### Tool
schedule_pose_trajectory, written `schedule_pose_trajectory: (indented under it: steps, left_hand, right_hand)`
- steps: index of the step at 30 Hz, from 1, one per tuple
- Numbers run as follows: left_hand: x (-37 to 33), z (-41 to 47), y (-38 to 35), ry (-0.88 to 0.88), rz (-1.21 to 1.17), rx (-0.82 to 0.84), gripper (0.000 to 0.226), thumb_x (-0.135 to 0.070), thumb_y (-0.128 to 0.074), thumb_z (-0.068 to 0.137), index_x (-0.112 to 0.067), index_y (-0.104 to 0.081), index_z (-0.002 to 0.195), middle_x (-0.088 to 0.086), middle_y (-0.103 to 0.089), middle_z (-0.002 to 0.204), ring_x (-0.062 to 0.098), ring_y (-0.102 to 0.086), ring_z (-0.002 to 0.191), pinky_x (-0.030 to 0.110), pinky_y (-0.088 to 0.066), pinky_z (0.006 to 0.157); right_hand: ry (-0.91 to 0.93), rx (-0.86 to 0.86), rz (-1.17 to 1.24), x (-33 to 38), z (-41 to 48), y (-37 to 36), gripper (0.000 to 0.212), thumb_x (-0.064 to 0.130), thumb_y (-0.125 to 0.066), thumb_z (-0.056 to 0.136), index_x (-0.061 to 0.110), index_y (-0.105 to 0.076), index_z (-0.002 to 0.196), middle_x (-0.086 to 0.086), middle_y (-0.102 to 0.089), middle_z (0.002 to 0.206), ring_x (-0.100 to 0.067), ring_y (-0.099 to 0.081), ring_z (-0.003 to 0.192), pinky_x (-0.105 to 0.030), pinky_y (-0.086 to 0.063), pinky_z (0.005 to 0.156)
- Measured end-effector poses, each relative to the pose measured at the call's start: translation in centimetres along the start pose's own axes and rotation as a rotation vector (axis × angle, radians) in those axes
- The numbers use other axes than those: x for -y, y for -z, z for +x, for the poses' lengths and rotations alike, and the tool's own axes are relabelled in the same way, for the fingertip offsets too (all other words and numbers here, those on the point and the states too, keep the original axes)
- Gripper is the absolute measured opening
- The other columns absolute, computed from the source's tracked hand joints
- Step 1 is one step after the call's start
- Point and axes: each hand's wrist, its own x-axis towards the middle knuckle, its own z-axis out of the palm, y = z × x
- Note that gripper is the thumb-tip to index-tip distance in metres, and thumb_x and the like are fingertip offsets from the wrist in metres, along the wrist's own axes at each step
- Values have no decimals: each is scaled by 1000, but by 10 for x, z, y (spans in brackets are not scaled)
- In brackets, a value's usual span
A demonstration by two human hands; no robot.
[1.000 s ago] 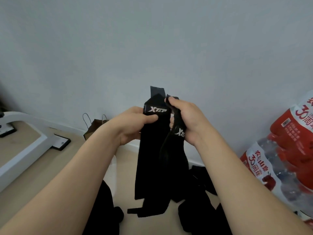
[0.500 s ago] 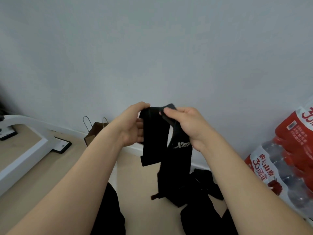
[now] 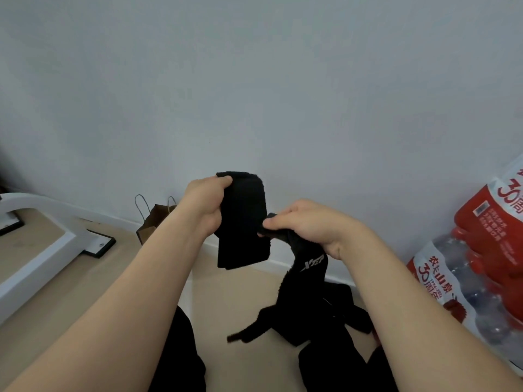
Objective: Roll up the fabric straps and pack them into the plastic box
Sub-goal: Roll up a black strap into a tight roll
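**A:** Where's the strap?

**B:** Centre of the frame, held up in the air. My left hand [image 3: 208, 205] grips the folded black strap [image 3: 242, 222], fingers curled round its top edge. My right hand [image 3: 314, 227] pinches a second length [image 3: 310, 264], which hangs to the floor [image 3: 226, 292]. Whether the two join, I can't tell.

**A:** How far along?

**B:** Barely begun, I'd say. Nothing is a tight roll yet, more black straps [image 3: 339, 315] lie at lower right, and the plastic box isn't in view.

**A:** Around you?

**B:** A paper bag [image 3: 154, 219] sits left of centre, and bottled water packs [image 3: 481, 264] at far right.
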Motion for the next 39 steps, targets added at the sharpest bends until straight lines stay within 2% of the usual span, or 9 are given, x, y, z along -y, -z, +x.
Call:
schedule_pose_trajectory:
  steps: [3,6,10,14,19,24,31,35,39]
  left_hand:
    - [-3,-7,3,136,113,170,26,-25,-65,103,-5,-73,117,13,-78,108,28,-78,89,38,-65,72]
    - [1,-11,6,162,258,308,19,-29,-69,100,-12,-76,105,4,-77,86,20,-77,70,32,-62,59]
    - [6,-11,5,52,312,325,20,-13,-67,103,-2,-76,117,10,-82,100,26,-81,87,38,-66,75]
    - [9,-10,-1,-39,235,314,23,-2,-56,108,-1,-71,124,21,-79,116,36,-79,105,44,-66,85]
    - [9,-14,-5,-93,182,351,43,14,-52,100,-16,-65,128,14,-77,118,34,-78,104,41,-66,74]
    - [7,-20,-5,-108,250,469,65,23,-48,91,-22,-62,136,17,-74,124,32,-76,102,44,-66,80]
    - [5,-27,-6,-127,261,529,75,25,-37,88,-22,-60,143,23,-71,133,45,-69,122,49,-62,91]
    - [6,-27,-8,-111,138,472,62,18,-37,89,-11,-63,138,29,-70,132,46,-72,115,50,-60,90]
    - [12,-24,-15,-120,15,391,25,-13,-62,107,-3,-67,130,22,-77,122,39,-78,108,50,-65,91]
  right_hand:
    - [123,-130,181,1,3,-2,24,27,-75,102,11,-83,87,-1,-74,68,-9,-66,54,-18,-48,49]
    - [222,-233,353,6,4,-1,26,29,-71,106,10,-84,94,-3,-78,77,-10,-71,61,-19,-52,54]
    - [179,-369,271,8,7,-3,39,35,-59,110,1,-72,94,-10,-62,82,-23,-60,76,-35,-46,75]
    - [67,-340,133,15,-7,-3,9,22,-46,97,17,-50,90,-7,-40,87,-28,-37,80,-44,-29,76]
    - [57,-97,360,9,-25,-1,14,11,-59,96,12,-66,83,-7,-63,77,-18,-65,63,-31,-55,61]
    - [257,-227,323,0,-22,-1,16,14,-74,103,6,-81,114,-11,-84,104,-27,-81,102,-46,-62,102]
    - [235,-453,126,1,-6,-10,42,32,-92,87,28,-59,113,1,-83,96,-14,-82,80,-39,-65,71]
    - [214,-428,88,-1,1,-12,49,35,-95,84,26,-55,112,-3,-82,95,-16,-81,81,-41,-65,77]
    - [155,-338,42,-4,3,-16,55,37,-90,89,24,-51,125,-6,-82,101,-22,-81,89,-42,-64,84]
